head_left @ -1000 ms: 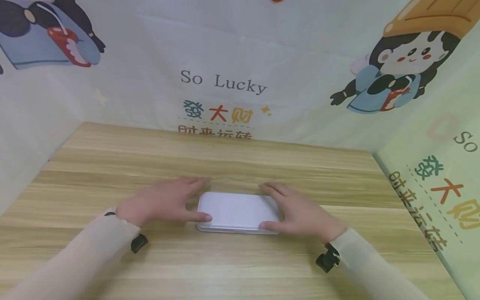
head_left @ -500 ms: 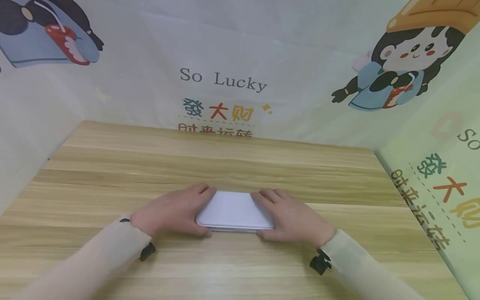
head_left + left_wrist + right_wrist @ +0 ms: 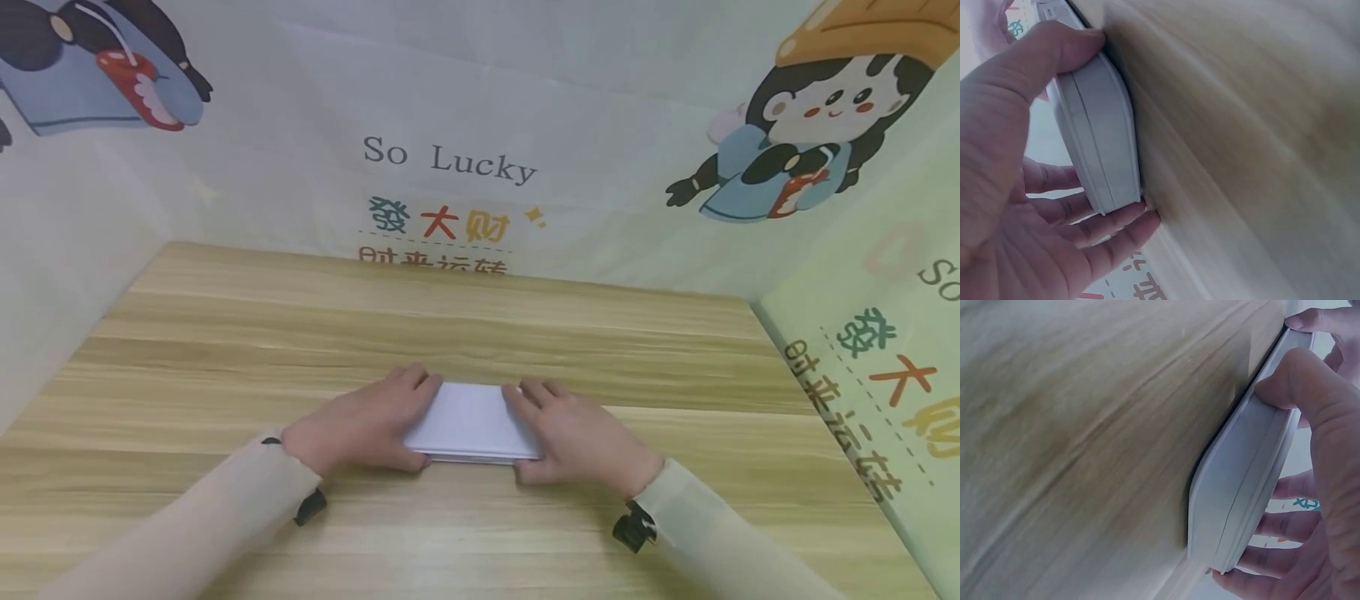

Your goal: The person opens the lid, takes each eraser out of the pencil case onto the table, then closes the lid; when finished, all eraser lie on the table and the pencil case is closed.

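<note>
**Both-Ends Grip**

Printed sheeting (image 3: pixel 300 125) is enclosing the back and sides of the wood-grain bench (image 3: pixel 315 321). The white seamed case (image 3: pixel 474 422) is lying flat on it, probably handling as light, stiff, slightly slippery; its ends are likely offering the surest hold. The left hand (image 3: pixel 367 419) and right hand (image 3: pixel 581 433) are pinching opposite ends, thumbs (image 3: pixel 1071 45) near, fingers (image 3: pixel 1121 243) far.

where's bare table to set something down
A bare strip of table runs behind the white box, up to the printed cloth. Another patch lies in front of the box, between the left sleeve and right sleeve. It's crowded at the box's ends, where the left hand and right hand grip it.
</note>
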`<act>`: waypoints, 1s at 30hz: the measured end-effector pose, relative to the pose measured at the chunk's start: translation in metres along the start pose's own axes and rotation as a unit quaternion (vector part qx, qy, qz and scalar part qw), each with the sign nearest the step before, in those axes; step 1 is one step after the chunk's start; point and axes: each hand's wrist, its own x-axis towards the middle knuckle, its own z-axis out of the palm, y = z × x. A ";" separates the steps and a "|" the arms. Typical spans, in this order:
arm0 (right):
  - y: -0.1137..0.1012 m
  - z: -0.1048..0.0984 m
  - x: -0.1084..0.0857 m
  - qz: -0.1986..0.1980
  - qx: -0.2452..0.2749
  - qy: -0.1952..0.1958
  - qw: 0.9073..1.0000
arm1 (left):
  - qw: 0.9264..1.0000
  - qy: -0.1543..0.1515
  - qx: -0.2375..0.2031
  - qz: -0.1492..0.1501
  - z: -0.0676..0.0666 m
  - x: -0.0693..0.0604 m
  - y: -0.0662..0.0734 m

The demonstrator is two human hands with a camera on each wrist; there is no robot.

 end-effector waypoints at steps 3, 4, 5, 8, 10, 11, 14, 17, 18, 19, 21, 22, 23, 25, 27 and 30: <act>-0.001 0.001 0.000 -0.008 -0.011 0.010 1.000 | 1.000 -0.005 0.008 0.003 -0.001 -0.001 0.002; -0.001 0.001 -0.001 -0.010 -0.012 0.015 1.000 | 1.000 -0.006 0.012 0.003 -0.001 -0.001 0.003; -0.001 0.001 -0.001 -0.012 -0.014 0.019 1.000 | 1.000 -0.005 0.018 0.005 -0.001 -0.001 0.003; -0.002 0.000 0.000 -0.015 -0.015 0.024 0.999 | 0.999 -0.002 0.039 0.010 -0.002 -0.002 0.003; -0.002 0.000 0.001 -0.014 -0.014 0.023 1.000 | 0.999 0.002 0.052 0.014 -0.002 -0.003 0.003; -0.002 0.000 0.001 -0.014 -0.014 0.021 1.000 | 0.998 0.004 0.056 0.017 -0.002 -0.003 0.003; -0.002 0.000 0.001 -0.015 -0.012 0.018 1.000 | 0.998 0.008 0.059 0.020 -0.001 -0.003 0.003; -0.001 0.000 0.001 -0.013 -0.010 0.022 1.000 | 0.998 0.011 0.056 0.022 -0.001 -0.003 0.003; -0.001 0.000 0.001 -0.013 -0.009 0.023 1.000 | 0.998 0.011 0.055 0.023 -0.001 -0.003 0.003; 0.000 -0.001 0.001 -0.012 -0.007 0.024 1.000 | 0.998 0.009 0.052 0.022 -0.001 -0.003 0.004; 0.000 -0.001 0.000 -0.012 -0.002 0.022 1.000 | 0.999 0.004 0.046 0.018 -0.001 -0.003 0.004; 0.000 -0.002 0.000 -0.013 0.001 0.020 1.000 | 0.999 0.001 0.043 0.015 -0.001 -0.003 0.004; 0.000 -0.002 0.000 -0.014 0.003 0.017 1.000 | 0.999 -0.003 0.042 0.013 -0.001 -0.003 0.005; 0.000 -0.003 0.001 -0.015 0.007 0.012 1.000 | 0.999 -0.006 0.041 0.010 0.000 -0.003 0.005; 0.000 -0.005 0.001 -0.014 0.011 0.008 1.000 | 0.999 -0.005 0.046 0.010 0.000 -0.004 0.004; -0.001 -0.007 0.003 -0.009 0.020 -0.003 1.000 | 0.999 -0.002 0.052 0.012 -0.001 -0.004 0.004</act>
